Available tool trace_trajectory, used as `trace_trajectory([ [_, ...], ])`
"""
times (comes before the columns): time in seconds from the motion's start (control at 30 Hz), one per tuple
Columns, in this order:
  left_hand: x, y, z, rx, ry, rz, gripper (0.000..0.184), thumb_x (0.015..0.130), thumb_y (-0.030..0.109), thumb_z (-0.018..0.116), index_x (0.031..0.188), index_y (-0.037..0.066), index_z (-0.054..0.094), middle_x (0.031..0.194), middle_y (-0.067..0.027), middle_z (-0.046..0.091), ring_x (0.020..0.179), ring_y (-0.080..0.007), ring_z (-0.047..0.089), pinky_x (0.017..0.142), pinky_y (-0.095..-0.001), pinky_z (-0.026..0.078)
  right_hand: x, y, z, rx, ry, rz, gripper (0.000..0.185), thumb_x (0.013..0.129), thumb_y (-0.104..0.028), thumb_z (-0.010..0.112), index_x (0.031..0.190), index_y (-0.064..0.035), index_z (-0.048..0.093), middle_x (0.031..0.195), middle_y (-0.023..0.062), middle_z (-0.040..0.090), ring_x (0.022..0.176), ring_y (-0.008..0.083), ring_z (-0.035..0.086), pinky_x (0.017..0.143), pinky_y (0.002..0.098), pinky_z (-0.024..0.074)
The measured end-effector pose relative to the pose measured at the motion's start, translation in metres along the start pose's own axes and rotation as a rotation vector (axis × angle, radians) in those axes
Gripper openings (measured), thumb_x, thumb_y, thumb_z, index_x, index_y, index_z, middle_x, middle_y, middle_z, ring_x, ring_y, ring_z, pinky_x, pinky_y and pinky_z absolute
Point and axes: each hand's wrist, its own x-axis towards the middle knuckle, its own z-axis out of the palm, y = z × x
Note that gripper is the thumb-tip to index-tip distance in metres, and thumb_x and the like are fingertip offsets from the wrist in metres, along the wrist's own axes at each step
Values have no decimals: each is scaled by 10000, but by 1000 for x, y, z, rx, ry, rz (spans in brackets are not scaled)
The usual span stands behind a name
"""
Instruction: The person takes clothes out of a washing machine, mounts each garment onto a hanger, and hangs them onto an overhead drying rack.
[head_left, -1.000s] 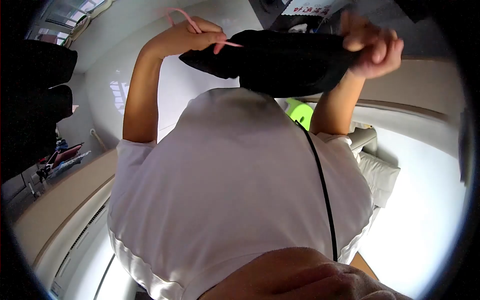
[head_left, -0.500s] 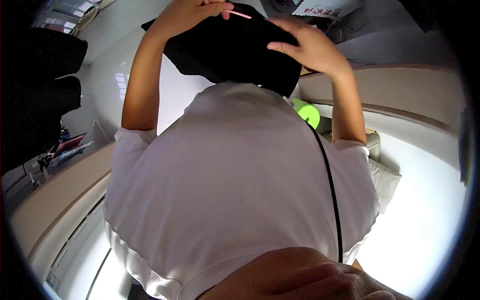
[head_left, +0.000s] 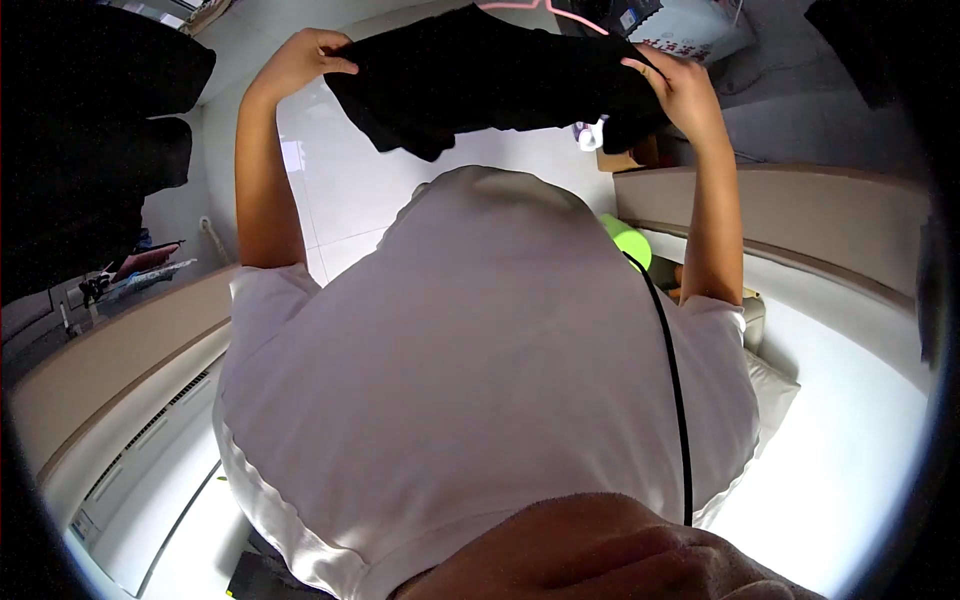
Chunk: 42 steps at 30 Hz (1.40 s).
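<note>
A black garment (head_left: 490,75) is stretched between my two hands at the top of the view. Closed on its left end is my left hand (head_left: 300,65), thumb and fingers pinching the cloth. My right hand (head_left: 688,92) grips the opposite end, the thumb lying over the fabric. Part of a pink clothes hanger (head_left: 572,16) shows above the garment's upper edge; the rest of it is hidden by the cloth or out of frame.
White tiled floor (head_left: 345,190) lies below the garment. To the right are a bright green cylinder (head_left: 630,243), a small white object (head_left: 590,135) and a printed white bag (head_left: 690,30). Dark clothes (head_left: 110,150) hang at left. A black cable (head_left: 668,370) runs down my shirt.
My hands have moved apart to opposite ends of the garment, which is now spread wider and higher. My left hand has let go of the pink hanger; my right has closed on the cloth.
</note>
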Motion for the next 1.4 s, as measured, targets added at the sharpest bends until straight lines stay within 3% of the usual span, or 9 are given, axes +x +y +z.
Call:
trace_trajectory([
  [0.13,-12,23,2,-52,685,272,262,759,57,865,897,4,649,747,-5,587,742,-93,557,711,-274,480,3,-8,-5,-217,-179,54,261,920,-230,730,1153,-112,735,824,193,689,707,402,666,611,456,523],
  [0.3,-57,69,23,-478,-340,-101,220,802,63,852,907,41,661,795,7,653,704,-100,596,662,-250,494,-14,9,7,7,72,200,222,943,-155,717,1159,-104,732,842,204,694,741,400,681,632,384,543],
  [0.43,-13,18,70,-260,671,125,291,873,113,828,1070,52,623,880,17,626,767,-81,589,695,-228,483,-22,5,10,138,190,214,241,926,-84,725,1167,-75,727,974,208,726,827,378,726,694,319,561],
  [0.77,-19,0,47,-320,796,55,149,899,-24,734,1019,23,660,858,-7,671,815,-102,661,696,-221,479,-44,10,-13,-28,102,251,267,910,6,686,1174,-21,715,1101,199,739,997,361,738,830,342,575],
  [0.87,12,-39,110,-491,471,416,350,928,22,718,1257,115,640,1161,-77,701,1134,-189,652,899,-310,562,-53,7,-13,13,118,253,288,902,28,669,1180,-28,719,1112,194,742,1007,334,748,846,348,577],
  [0.97,29,-62,162,-533,-76,-32,183,930,130,749,1103,70,735,1051,-73,752,974,-204,708,862,-335,559,-59,13,-17,52,145,272,284,908,19,679,1185,-28,720,1119,195,743,1013,309,753,853,334,572],
  [1.23,43,-13,129,-507,1007,274,222,893,164,802,840,-9,672,827,-87,652,746,-169,625,726,-294,510,-99,42,-21,-130,183,350,317,911,-20,697,1221,-87,718,1086,222,719,889,391,735,729,369,580],
  [1.33,27,18,134,-180,272,151,218,929,102,753,866,18,562,755,-19,571,708,-119,535,660,-272,481,-104,37,-19,-72,230,353,313,913,-11,690,1218,-80,718,1088,218,726,884,359,754,729,359,582],
  [1.4,24,7,105,-248,487,144,221,929,103,752,873,24,554,755,-17,568,703,-121,522,653,-275,477,-102,32,-21,-41,285,313,295,926,-8,680,1214,-61,715,1088,216,734,895,342,763,733,358,586],
])
